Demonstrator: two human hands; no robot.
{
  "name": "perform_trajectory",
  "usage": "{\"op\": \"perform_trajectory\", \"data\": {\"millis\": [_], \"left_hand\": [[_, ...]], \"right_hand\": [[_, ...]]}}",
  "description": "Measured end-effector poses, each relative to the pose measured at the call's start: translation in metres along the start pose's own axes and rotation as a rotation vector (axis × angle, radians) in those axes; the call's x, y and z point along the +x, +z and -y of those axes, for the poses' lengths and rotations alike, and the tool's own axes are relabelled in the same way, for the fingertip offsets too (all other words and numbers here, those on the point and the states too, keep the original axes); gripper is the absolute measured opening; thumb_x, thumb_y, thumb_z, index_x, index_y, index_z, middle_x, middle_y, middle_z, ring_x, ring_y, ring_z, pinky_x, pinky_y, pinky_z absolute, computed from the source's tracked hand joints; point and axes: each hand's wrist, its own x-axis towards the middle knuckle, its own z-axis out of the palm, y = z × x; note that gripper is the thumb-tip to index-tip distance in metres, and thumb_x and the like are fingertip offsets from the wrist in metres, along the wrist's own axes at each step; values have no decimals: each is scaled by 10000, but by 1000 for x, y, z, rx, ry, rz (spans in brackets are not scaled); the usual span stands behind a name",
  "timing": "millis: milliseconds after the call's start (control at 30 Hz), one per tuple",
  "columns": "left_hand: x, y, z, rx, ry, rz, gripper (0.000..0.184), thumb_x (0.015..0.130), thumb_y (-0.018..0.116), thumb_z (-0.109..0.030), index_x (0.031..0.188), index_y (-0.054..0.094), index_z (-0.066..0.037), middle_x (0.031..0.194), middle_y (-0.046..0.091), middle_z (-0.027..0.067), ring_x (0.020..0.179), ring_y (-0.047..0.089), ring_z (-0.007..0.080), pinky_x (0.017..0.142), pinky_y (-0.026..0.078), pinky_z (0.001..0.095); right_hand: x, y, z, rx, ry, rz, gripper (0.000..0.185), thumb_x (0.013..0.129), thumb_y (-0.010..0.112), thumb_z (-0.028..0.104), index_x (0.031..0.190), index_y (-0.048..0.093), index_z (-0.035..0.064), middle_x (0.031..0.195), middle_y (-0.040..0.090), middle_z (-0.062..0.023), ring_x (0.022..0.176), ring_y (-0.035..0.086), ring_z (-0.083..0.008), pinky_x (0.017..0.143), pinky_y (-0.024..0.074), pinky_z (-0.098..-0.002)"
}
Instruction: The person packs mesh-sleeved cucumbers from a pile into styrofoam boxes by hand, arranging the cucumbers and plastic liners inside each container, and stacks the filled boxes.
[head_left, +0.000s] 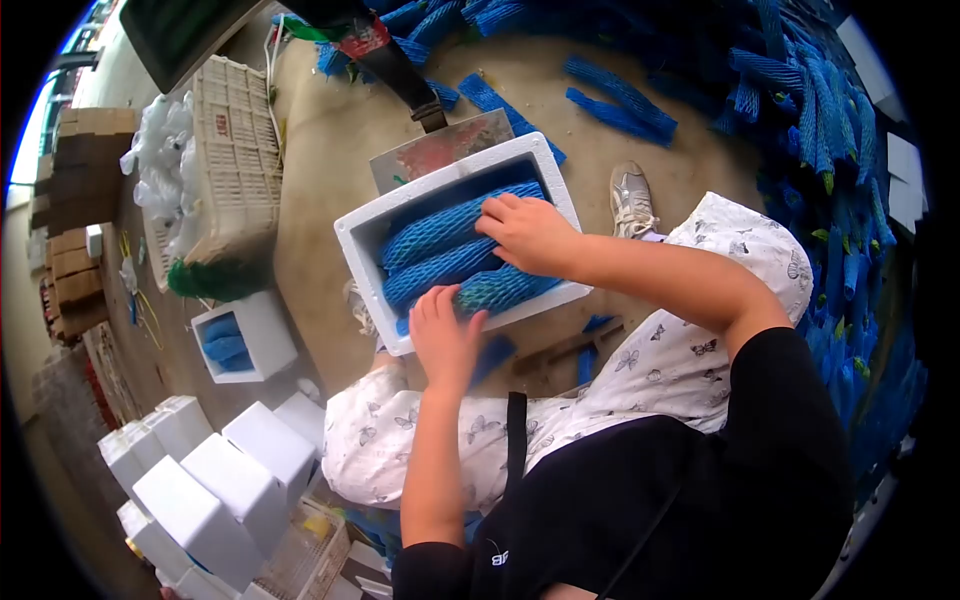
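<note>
A white foam box stands on a metal scale plate and holds several long items in blue foam netting. My left hand rests at the near end of the box, fingers spread on the lowest netted item, where some green shows through the mesh. Over the right part of the box, my right hand lies with bent fingers on the netted items. Whether its fingers grip one of them cannot be made out.
Blue netted items are piled along the right; others lie on the floor. A plastic crate and another foam box with blue items are at the left. White foam boxes are stacked at the lower left.
</note>
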Motion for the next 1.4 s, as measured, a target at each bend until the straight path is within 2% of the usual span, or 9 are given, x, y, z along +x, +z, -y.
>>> {"op": "perform_trajectory", "data": {"millis": [100,267,500,567,733,933,1100,1267,1400], "left_hand": [[14,-8,5,108,112,87,562,647,773,-233,1134,534,-88,1143,532,78,1104,483,272,946,362,413],[22,10,6,116,9,-1,534,681,760,-243,1140,537,-88,1190,535,79,1120,492,283,1031,314,487],[8,1,7,-110,-20,38,493,758,705,-311,1141,509,-71,1160,516,132,1104,474,338,1022,310,490],[23,18,6,-56,-31,-1,466,783,682,-320,1138,511,-73,1153,514,134,1104,468,343,1027,302,498],[2,13,6,-113,-51,-79,388,828,639,-303,1129,540,-79,1162,525,133,1103,479,339,1044,284,503],[42,-1,33,-64,-60,-221,357,768,694,-336,1031,620,-107,1155,569,98,1110,511,279,1020,318,477],[85,-21,36,151,-48,389,492,713,738,-437,1055,640,-97,1040,618,94,1050,518,267,924,375,405],[95,-19,50,295,310,320,432,753,710,-376,1072,618,-100,1099,556,79,985,542,291,907,409,395],[94,-2,61,56,70,422,442,757,717,-363,1049,558,-72,1033,564,103,812,574,328,774,466,392]], "right_hand": [[12,13,-11,-81,60,42,527,658,755,140,1129,524,98,1094,514,-93,1033,506,-258,837,458,-346],[26,-2,-23,-63,-91,-102,257,711,695,168,917,565,86,917,562,-69,917,555,-238,734,480,-334],[-9,-2,-10,86,38,121,409,713,725,193,1071,576,61,1010,564,-81,967,556,-245,820,482,-335],[7,-6,-18,-8,80,-184,481,721,732,228,1138,555,64,1049,569,-98,1008,543,-264,865,466,-339],[41,-5,-21,81,290,324,615,646,766,402,1127,587,64,1156,535,-158,1102,513,-320,931,433,-425],[47,-25,-29,244,202,149,537,689,774,290,1143,570,90,1117,584,-165,1010,576,-350,868,477,-387],[18,-74,-39,215,42,-111,462,739,751,280,1116,569,83,989,640,-177,907,616,-365,792,498,-396],[-43,-102,-25,378,279,8,468,713,776,208,1106,565,66,994,627,-164,888,621,-332,762,499,-351],[-67,-105,-27,370,251,56,466,725,767,197,1122,559,73,994,627,-156,877,619,-326,775,497,-341]]}}
